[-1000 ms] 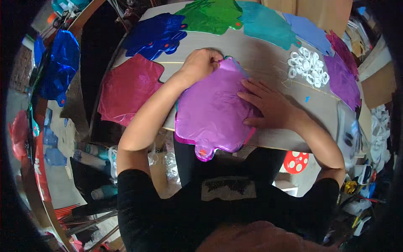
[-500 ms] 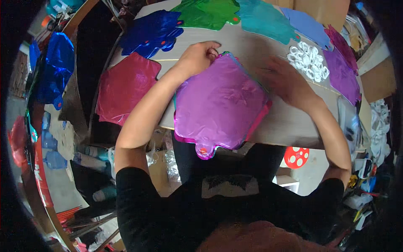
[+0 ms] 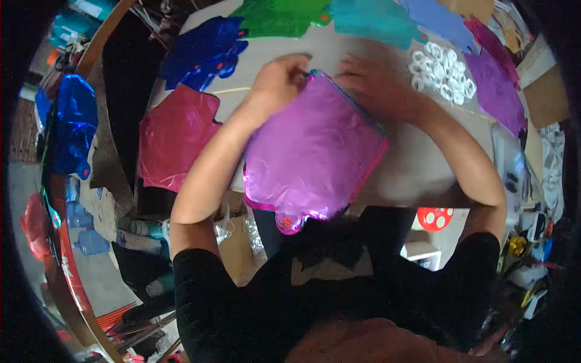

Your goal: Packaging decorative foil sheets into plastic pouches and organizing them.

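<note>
Grey table (image 3: 417, 154) ahead: seven flat, coloured foil piles (image 3: 281, 18), one heap of white looped bands (image 3: 445, 72). One shiny purple foil sheet (image 3: 315, 148) overhangs the near edge; my left hand (image 3: 278, 81) curls at its tip, right hand (image 3: 381, 88) a blur alongside, both sets of fingers' grip unclear. Tip-work, I'd judge; next calls for steadiness.

Built as a wood-grain tabletop (image 3: 423, 148), greyish brown. Carries flat, uninflated foil balloons in an arc: crimson foil balloons (image 3: 178, 136) at the left, then a dark blue pile (image 3: 203, 51), a green foil balloon (image 3: 281, 17), a teal foil balloon (image 3: 375, 23), a light blue foil balloon (image 3: 437, 23), and, far right, a magenta foil balloon (image 3: 491, 51) beside a violet one (image 3: 496, 91). Bears a heap of white string coils (image 3: 442, 74) near these last. Supports, centrally, a purple foil balloon (image 3: 311, 148), magenta showing along its rim, tail tab overhanging the near edge.
</note>
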Motion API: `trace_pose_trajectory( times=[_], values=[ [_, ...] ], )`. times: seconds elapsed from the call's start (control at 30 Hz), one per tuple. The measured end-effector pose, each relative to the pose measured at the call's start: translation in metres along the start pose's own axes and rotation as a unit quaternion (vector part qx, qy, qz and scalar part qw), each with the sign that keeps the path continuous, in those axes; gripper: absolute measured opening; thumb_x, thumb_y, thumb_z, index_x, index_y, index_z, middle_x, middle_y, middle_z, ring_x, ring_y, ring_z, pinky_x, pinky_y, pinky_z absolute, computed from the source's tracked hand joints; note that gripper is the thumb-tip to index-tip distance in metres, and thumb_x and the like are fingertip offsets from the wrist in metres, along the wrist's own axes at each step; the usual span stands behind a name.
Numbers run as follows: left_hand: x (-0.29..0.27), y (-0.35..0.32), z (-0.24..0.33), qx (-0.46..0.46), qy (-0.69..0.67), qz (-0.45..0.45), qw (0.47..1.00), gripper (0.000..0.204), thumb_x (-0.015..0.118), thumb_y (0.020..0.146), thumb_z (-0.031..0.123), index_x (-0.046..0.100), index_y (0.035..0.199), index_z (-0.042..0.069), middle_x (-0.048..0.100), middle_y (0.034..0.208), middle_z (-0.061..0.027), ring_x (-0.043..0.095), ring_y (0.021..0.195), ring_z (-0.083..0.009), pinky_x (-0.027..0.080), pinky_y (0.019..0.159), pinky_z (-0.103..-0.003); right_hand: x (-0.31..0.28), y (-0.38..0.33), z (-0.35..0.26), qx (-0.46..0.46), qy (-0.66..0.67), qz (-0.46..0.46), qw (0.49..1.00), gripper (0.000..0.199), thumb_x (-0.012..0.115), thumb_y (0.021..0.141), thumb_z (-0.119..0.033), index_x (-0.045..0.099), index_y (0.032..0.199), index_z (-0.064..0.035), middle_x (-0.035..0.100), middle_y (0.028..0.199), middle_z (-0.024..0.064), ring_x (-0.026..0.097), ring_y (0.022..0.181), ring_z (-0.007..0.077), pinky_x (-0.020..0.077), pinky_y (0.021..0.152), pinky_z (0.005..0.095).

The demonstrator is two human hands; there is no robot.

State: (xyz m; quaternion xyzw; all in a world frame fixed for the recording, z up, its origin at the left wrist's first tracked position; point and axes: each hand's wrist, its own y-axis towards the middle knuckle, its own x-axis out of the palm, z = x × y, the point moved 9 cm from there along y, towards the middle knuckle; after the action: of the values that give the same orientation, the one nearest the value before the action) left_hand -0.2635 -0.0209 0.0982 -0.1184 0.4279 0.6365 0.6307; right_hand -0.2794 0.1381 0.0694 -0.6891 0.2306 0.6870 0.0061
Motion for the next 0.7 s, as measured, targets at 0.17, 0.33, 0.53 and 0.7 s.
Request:
trace_pose_trajectory(
  times=[0.17, 0.33, 0.53, 0.7],
  values=[
    [-0.084, -0.075, 0.068, -0.069, 0.073, 0.061, 0.993, 0.024, 0.069, 0.085, 0.013, 0.067, 0.106, 0.002, 0.069, 0.095, -0.015, 0.067, 0.087, -0.0253, 0.052, 0.076, -0.033, -0.053, -0.048, -0.038, -0.041, 0.054, -0.022, 0.997, 0.055, 0.071, 0.077, -0.024, 0.055, 0.128, -0.0114, 0.048, 0.139, 0.0125, 0.037, 0.136, 0.033, 0.0291, 0.114, 0.0458],
    [-0.079, -0.223, 0.053, -0.369, -0.013, -0.091, 0.925, 0.026, 0.074, 0.085, 0.023, 0.072, 0.09, -0.003, 0.071, 0.084, -0.0101, 0.066, 0.073, -0.0145, 0.053, 0.066, -0.029, -0.07, -0.069, -0.093, -0.12, 0.02, -0.058, 0.991, 0.071, 0.076, 0.067, -0.034, 0.054, 0.13, -0.0114, 0.045, 0.143, 0.0094, 0.034, 0.139, 0.0287, 0.0263, 0.116, 0.0454],
    [0.02, -0.307, 0.036, -0.364, -0.434, -0.047, 0.823, 0.062, 0.064, 0.093, 0.027, 0.037, 0.138, -0.006, 0.062, 0.115, -0.0192, 0.065, 0.104, -0.0267, 0.057, 0.085, -0.039, -0.054, -0.051, -0.12, -0.229, -0.077, -0.077, 0.967, 0.064, 0.071, 0.071, -0.034, 0.055, 0.129, -0.0103, 0.049, 0.139, 0.0085, 0.039, 0.136, 0.0264, 0.0283, 0.115, 0.046],
    [0.041, -0.287, 0.05, -0.359, -0.511, 0.009, 0.781, 0.045, 0.062, 0.094, 0.024, 0.049, 0.126, -0.005, 0.065, 0.106, -0.0171, 0.068, 0.092, -0.0233, 0.059, 0.078, -0.036, -0.047, -0.053, -0.125, -0.243, -0.097, -0.09, 0.961, 0.054, 0.067, 0.078, -0.032, 0.056, 0.125, -0.0086, 0.053, 0.134, 0.0079, 0.047, 0.129, 0.0257, 0.0351, 0.111, 0.0443]
  ],
)
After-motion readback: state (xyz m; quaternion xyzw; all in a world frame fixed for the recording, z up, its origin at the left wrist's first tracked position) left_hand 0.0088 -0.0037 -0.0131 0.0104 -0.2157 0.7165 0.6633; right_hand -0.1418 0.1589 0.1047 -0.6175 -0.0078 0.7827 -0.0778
